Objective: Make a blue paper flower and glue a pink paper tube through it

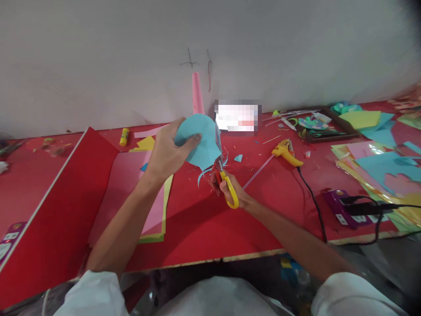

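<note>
My left hand (173, 149) is closed on a light blue paper disc (205, 142), its thumb flat on the front and the other fingers behind. The disc is held up above the table, with a small point at its lower edge. My right hand (232, 186) grips scissors (229, 188) with yellow and red handles, and their blades stand upright against the disc's right edge. Thin curled blue paper strips (201, 176) hang below the disc beside the scissors. A small blue scrap (238, 158) lies on the table to the right.
A yellow glue gun (286, 152) with a cord lies right of my hands. Farther right are a dark tray (348, 127), coloured paper sheets (378, 171) and a purple power strip (340, 210). A red board (62, 206) stands at the left, near a glue stick (124, 137) and pink paper (154, 215).
</note>
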Available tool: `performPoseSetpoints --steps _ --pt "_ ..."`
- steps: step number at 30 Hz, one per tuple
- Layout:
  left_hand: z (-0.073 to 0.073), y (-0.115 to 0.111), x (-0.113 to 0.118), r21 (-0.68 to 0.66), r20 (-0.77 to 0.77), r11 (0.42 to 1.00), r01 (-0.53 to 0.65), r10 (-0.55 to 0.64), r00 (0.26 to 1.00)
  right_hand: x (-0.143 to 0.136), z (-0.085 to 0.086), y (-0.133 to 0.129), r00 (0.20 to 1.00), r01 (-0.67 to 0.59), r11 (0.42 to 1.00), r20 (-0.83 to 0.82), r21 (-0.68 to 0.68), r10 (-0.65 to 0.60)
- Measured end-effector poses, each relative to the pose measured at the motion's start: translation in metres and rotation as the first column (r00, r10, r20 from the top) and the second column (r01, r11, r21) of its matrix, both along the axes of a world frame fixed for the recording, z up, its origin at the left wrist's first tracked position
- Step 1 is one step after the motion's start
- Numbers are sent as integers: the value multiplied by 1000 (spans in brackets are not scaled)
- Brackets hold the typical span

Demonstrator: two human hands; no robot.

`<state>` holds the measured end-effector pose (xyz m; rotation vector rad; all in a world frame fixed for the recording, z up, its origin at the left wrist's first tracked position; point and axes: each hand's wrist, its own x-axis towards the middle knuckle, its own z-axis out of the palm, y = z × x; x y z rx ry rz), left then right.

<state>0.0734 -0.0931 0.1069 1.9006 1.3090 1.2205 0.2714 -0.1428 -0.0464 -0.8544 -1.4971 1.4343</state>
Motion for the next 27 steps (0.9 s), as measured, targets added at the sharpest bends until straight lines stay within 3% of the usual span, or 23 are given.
performPoseSetpoints --steps 5,16,27 --pt "-5 -1 6 -58 60 998 29 -26 998 2 -7 1 998 1 998 -58 61 3" --pt "-9 -3 9 -99 88 993 67 -59 994 -4 -6 1 986 31 999 -163 43 -23" --pt "-16 -3 12 -128 118 986 108 -93 989 -5 -1 -1 989 58 996 -142 61 -49"
